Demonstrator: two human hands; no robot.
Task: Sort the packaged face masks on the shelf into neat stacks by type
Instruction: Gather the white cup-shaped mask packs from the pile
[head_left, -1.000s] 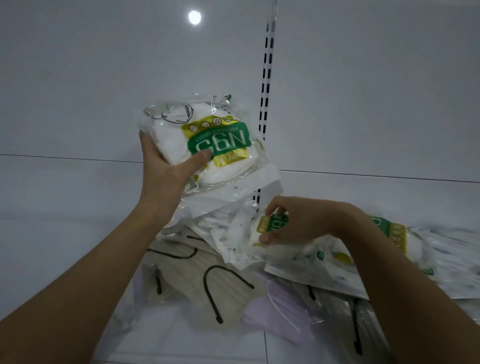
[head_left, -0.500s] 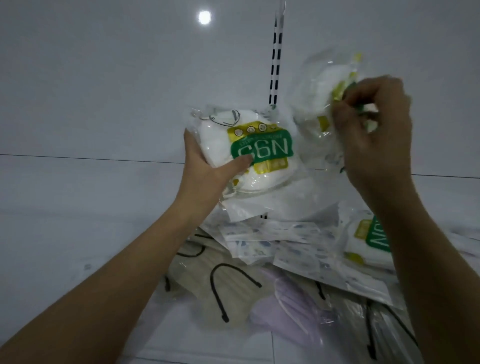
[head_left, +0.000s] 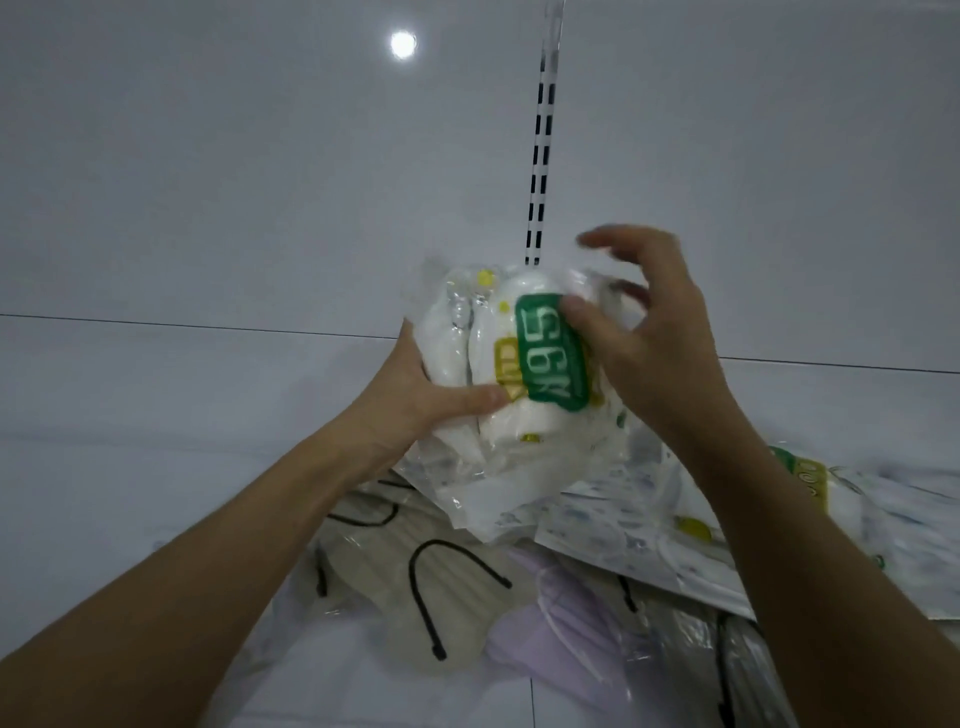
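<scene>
My left hand grips a bundle of white N95 mask packs with green and yellow labels, held above the shelf. My right hand holds the newest pack against that bundle, thumb on the green label, fingers curled over its top. Below lies a mixed pile: a beige mask with black ear loops, a lilac mask, flat printed white packs, and another N95 pack partly hidden by my right forearm.
The white shelf board stretches to the left. A slotted upright runs up the white back panel. Clear packs with dark masks lie at the lower right, near the front edge.
My right hand has brought the pack it lifted down and left onto the bundle in my left hand. The bundle has turned, so the label now reads sideways.
</scene>
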